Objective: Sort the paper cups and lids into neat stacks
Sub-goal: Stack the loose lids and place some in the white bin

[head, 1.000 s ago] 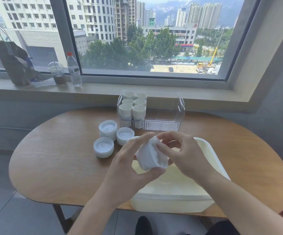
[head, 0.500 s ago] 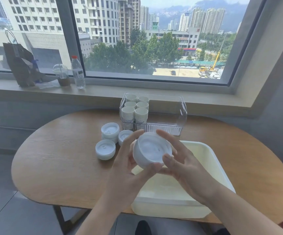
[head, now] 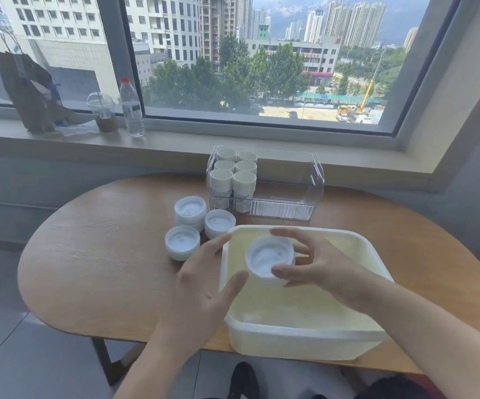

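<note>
Right hand (head: 323, 262) grips lid stack (head: 270, 262); left hand (head: 204, 286) open, apart.

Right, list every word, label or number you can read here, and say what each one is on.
No text reads clearly.
Water bottle: dark label, print too small.
Clear box: front markings blurred.
Lids in the right hand: embossed marks, unreadable.
Red sign on a building outside: too far.

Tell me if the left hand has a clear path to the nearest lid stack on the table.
Probably yes. The left hand is open and holds nothing, and only bare table lies between it and the nearest lid stack. The tub sits off to its right.
</note>
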`<control>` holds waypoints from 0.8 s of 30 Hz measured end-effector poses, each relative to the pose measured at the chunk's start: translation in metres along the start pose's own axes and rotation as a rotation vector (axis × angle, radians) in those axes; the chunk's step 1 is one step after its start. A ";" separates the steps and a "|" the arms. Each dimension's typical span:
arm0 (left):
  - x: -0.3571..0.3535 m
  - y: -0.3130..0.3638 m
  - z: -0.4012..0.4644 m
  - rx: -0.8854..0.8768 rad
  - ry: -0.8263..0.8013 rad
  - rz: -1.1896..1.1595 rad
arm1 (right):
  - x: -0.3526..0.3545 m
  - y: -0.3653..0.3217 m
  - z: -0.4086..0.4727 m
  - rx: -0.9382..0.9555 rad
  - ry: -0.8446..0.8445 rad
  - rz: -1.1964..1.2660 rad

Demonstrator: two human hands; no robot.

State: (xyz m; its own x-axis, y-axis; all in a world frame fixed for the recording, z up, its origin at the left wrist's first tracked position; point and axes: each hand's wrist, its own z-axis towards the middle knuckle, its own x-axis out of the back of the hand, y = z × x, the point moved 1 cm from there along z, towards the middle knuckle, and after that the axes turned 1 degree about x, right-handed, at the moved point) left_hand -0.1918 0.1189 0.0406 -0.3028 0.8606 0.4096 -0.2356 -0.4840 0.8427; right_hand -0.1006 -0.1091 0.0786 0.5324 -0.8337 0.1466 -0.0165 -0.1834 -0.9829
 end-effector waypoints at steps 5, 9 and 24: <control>0.001 -0.022 -0.010 0.039 -0.054 -0.022 | -0.009 0.018 0.022 -0.210 -0.072 -0.236; 0.002 -0.032 -0.013 0.070 -0.092 -0.097 | -0.013 0.031 0.035 -0.201 -0.107 -0.314; -0.004 -0.040 -0.017 0.097 -0.159 -0.311 | -0.003 0.035 0.037 -0.026 -0.182 -1.142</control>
State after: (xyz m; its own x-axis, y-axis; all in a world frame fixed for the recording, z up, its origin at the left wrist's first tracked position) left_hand -0.1971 0.1319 -0.0005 -0.0813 0.9819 0.1712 -0.2024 -0.1845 0.9618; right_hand -0.0714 -0.0940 0.0402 0.3622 -0.0880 0.9279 0.5364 -0.7945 -0.2847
